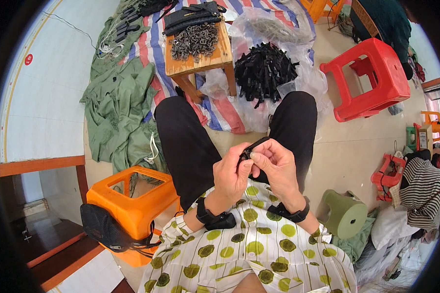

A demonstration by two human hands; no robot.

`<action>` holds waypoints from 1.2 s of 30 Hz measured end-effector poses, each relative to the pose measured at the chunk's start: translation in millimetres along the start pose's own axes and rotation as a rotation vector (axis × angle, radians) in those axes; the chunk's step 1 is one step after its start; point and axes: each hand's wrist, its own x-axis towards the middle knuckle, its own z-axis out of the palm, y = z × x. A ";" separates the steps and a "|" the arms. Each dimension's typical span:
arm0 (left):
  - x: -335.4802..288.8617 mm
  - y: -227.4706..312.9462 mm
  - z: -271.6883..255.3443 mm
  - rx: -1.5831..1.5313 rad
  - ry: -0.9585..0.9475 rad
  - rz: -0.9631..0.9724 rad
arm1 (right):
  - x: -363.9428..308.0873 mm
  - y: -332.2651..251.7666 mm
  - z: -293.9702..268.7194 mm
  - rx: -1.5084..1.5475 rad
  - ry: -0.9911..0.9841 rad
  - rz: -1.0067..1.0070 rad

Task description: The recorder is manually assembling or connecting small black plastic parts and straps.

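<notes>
Above my lap, my left hand (228, 172) and my right hand (277, 166) meet, both closed on a short black strap (257, 143). Thumbs and fingertips pinch it, and a small dark part shows between them, too small to make out. In front of my knees lies a heap of short black straps (264, 71) on clear plastic sheeting. To its left, a low wooden stool (224, 40) bears a pile of small metal buckles or rings (195, 41). Behind that pile sits a black bag (193, 18).
An orange plastic stool (146, 210) stands at my left with a black bag (102, 225) against it. Green cloth (122, 107) lies beyond. A red stool (344, 97) lies on its side at front right; an olive stool (344, 215) is by my right elbow. Striped sheeting (225, 115) covers the floor ahead.
</notes>
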 end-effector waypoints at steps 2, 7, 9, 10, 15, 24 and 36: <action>-0.4 -1.9 -0.1 0.000 0.002 -0.007 | -0.3 -2.4 0.8 -0.010 -0.001 0.007; 3.1 1.9 2.2 -0.051 -0.008 0.021 | -3.4 -5.3 -1.8 -0.108 0.012 0.010; 1.2 -1.2 2.6 -0.021 -0.007 0.044 | -8.0 -6.9 1.9 -0.276 0.114 -0.179; 0.7 -2.0 2.6 0.007 -0.002 0.071 | -7.7 -7.9 1.8 -0.276 0.113 -0.179; -4.8 -2.1 -0.8 -0.006 -0.073 -0.009 | -5.9 -9.4 -5.8 -0.344 0.124 -0.234; -6.7 -2.5 -2.2 -0.058 -0.052 0.012 | -5.7 -10.2 -7.0 -0.289 0.025 -0.195; 2.1 9.8 0.3 -0.137 -0.082 0.064 | 2.5 -17.1 -27.3 0.024 -0.186 0.129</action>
